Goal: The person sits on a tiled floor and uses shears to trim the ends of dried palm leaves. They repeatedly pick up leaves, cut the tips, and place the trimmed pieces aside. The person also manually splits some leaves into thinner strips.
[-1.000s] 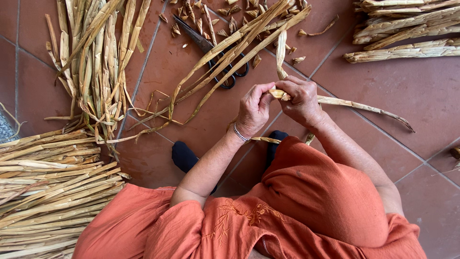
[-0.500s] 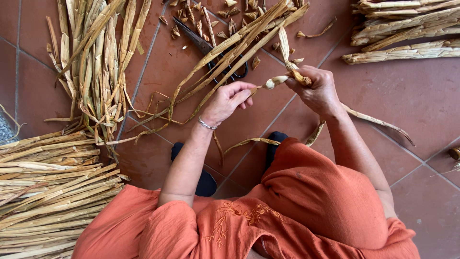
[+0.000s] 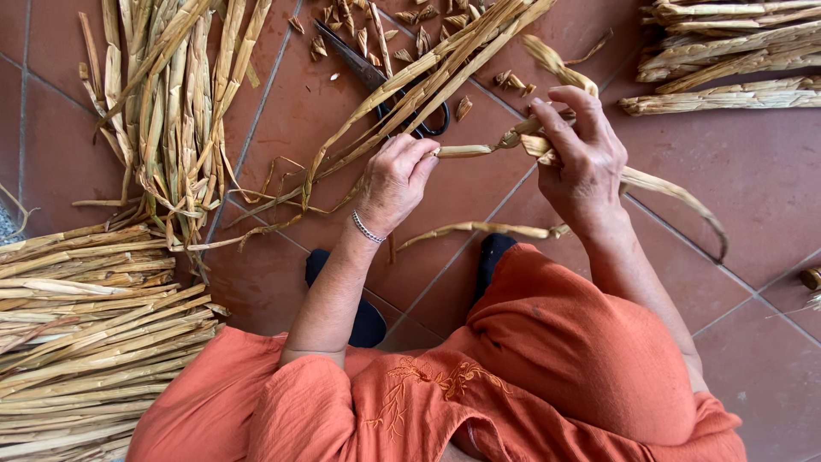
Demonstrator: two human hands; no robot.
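Both hands grip dried leaf strip [image 3: 479, 150]; left hand [image 3: 395, 180], right hand [image 3: 581, 154]

scissors [image 3: 376, 81] half under stalks [image 3: 428, 81], bundle [image 3: 77, 342] cropped

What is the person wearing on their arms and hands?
Loose orange sleeves bunch at the upper arms, so both forearms are bare. The left hand has a thin silver bracelet at its wrist. The right hand wears nothing. No gloves.

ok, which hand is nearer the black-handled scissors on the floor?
Left. The left hand sits just below the handle loops of the scissors, pinching one end of a dried leaf strip. The right hand is further right, gripping the strip's other end.
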